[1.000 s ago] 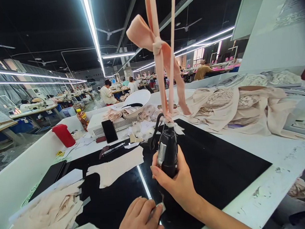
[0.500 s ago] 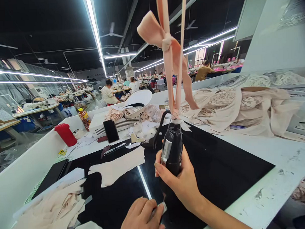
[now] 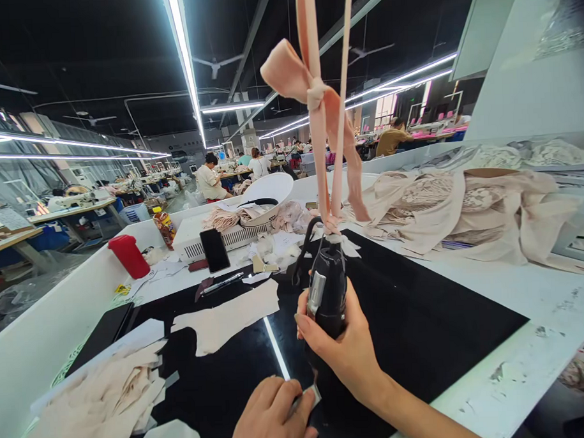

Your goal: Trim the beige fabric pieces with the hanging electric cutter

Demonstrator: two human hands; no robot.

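My right hand point(image 3: 349, 348) is wrapped around a black handheld power tool point(image 3: 329, 281) with a silver switch lever, held upright above the black sheet point(image 3: 415, 317). Peach fabric straps point(image 3: 319, 160), knotted in a bow, run up from the tool's top, and a black cord loops beside it. Just left of the tool's lower end, my left hand point(image 3: 274, 411) rests low with fingers curled together. A small pale edge shows at its fingertips; what it belongs to is mostly hidden. The tool's lower end is hard to make out in the dark.
Cut beige fabric point(image 3: 228, 316) lies on the black sheet, with a pile of pieces point(image 3: 97, 404) at left. Behind are a pen point(image 3: 222, 283), a phone point(image 3: 214, 250), a red cup point(image 3: 129, 256) and a white bowl point(image 3: 267, 197). Beige garments point(image 3: 445, 207) are heaped at right.
The tool's top and the straps with their bow have shifted slightly left and down. My right hand keeps its grip, and my left hand stays nearly in place.
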